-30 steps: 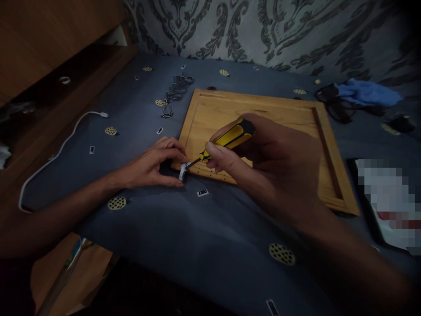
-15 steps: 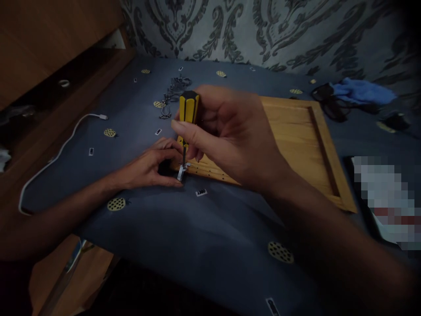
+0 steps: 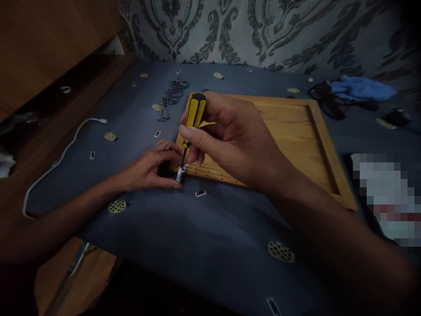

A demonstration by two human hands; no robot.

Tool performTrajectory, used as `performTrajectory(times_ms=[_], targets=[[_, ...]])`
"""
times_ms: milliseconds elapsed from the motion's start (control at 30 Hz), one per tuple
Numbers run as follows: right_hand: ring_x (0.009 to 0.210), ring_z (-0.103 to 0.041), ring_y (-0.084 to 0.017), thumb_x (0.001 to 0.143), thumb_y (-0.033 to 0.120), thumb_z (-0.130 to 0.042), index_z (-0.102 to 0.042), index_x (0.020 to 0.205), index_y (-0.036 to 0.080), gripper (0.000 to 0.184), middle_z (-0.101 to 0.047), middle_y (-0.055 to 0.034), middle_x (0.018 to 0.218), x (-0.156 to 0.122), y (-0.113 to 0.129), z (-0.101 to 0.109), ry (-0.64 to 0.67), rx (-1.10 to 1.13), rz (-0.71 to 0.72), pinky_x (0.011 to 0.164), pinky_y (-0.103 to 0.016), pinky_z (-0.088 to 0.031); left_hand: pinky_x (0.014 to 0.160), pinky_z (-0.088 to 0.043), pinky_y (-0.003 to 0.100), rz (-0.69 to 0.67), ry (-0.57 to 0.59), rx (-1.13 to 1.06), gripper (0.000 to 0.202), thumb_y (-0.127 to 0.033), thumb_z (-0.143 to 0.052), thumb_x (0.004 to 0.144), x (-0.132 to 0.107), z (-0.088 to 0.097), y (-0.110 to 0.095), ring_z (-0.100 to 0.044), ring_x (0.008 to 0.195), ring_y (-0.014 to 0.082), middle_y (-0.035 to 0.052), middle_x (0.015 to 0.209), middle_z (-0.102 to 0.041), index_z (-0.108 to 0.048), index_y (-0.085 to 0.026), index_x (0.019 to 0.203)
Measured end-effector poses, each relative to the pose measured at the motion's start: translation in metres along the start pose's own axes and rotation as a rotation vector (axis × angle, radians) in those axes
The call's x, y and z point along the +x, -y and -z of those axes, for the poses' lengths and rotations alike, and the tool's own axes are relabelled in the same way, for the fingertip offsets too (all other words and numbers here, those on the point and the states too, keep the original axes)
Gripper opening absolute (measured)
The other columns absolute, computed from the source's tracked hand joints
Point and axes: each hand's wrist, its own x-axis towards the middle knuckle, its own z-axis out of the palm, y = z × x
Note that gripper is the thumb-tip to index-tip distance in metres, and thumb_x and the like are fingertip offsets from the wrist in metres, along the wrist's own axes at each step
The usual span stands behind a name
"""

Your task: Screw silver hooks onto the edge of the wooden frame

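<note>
My right hand (image 3: 230, 136) is closed around the yellow and black handle of a screwdriver (image 3: 195, 115). The shaft slants down to a small silvery metal fitting (image 3: 179, 174) at the near left corner of a framed wooden panel (image 3: 292, 140). Thumb and fingers of my left hand (image 3: 153, 164) pinch around that fitting from the left, partly resting by the panel's edge. Several small dark holes run along the panel's near edge. The screwdriver's tip is too small to make out against the fitting, and my right hand covers part of the panel.
Several thin wire-like metal pieces (image 3: 173, 94) lie on the patterned blue cloth (image 3: 184, 232) behind my hands. A white cable (image 3: 62, 154) curves at left beside a wooden cabinet (image 3: 59, 44). Sunglasses (image 3: 333, 105) and a blue cloth (image 3: 362, 89) lie far right.
The screwdriver's handle has tipped to the right, and the fingers of my right hand have shifted with it. My left hand stays at the metal fitting. The view has moved slightly.
</note>
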Motion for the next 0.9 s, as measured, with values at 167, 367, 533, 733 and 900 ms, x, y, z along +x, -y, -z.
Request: performTrajectory(times_ms=[167,367,533,733,900], targets=[[0.06,-0.06,-0.011,0.09,0.052,-0.075,-0.055,0.084,0.025,0.035,-0.059,0.0032,0.082,-0.0011,-0.0071,-0.0075,-0.113,-0.022,0.013,0.052,-0.026,-0.056,0.104,-0.047,0.041,0.008,-0.012,-0.007,0.046,-0.059,-0.078,0.084,-0.0003,-0.0004,-0.0014,-0.057,0.115,0.0257,0.0068,0.118,-0.064,-0.069,-0.02,0.106],[0.06,-0.063,-0.012,0.09,0.048,-0.075,-0.058,0.089,0.025,0.028,-0.062,0.0043,0.076,-0.0005,-0.0046,-0.0055,-0.073,-0.066,-0.008,0.052,-0.023,-0.054,0.102,-0.048,0.041,0.03,-0.01,-0.01,0.043,-0.057,-0.078,0.084,0.0009,0.0005,-0.0061,-0.057,0.113,0.0258,0.0068,0.116,-0.065,-0.07,-0.02,0.102],[0.063,-0.065,-0.013,0.092,0.035,-0.074,-0.061,0.085,0.024,0.019,-0.066,0.0026,0.078,0.0005,-0.0037,-0.0026,0.002,-0.042,-0.006,0.056,-0.025,-0.058,0.101,-0.049,0.041,0.056,-0.003,0.001,0.047,-0.062,-0.077,0.083,0.0008,0.0011,-0.0068,-0.057,0.111,0.0263,0.007,0.115,-0.064,-0.071,-0.02,0.104],[0.069,-0.065,-0.015,0.089,0.039,-0.077,-0.061,0.08,0.025,0.023,-0.068,0.0013,0.081,-0.0024,-0.0073,-0.0101,-0.118,-0.063,0.023,0.057,-0.028,-0.058,0.099,-0.05,0.043,0.031,-0.028,0.013,0.049,-0.064,-0.074,0.084,0.0001,-0.0004,-0.0036,-0.059,0.111,0.0286,0.0088,0.114,-0.065,-0.069,-0.018,0.099],[0.071,-0.063,-0.015,0.09,0.054,-0.074,-0.056,0.079,0.025,0.036,-0.066,0.0012,0.085,-0.0032,-0.0003,-0.0084,-0.28,-0.128,0.086,0.064,-0.029,-0.058,0.101,-0.049,0.042,0.028,-0.026,0.006,0.048,-0.062,-0.077,0.082,0.0002,-0.0012,-0.0013,-0.059,0.112,0.0272,0.009,0.117,-0.064,-0.07,-0.019,0.103]])
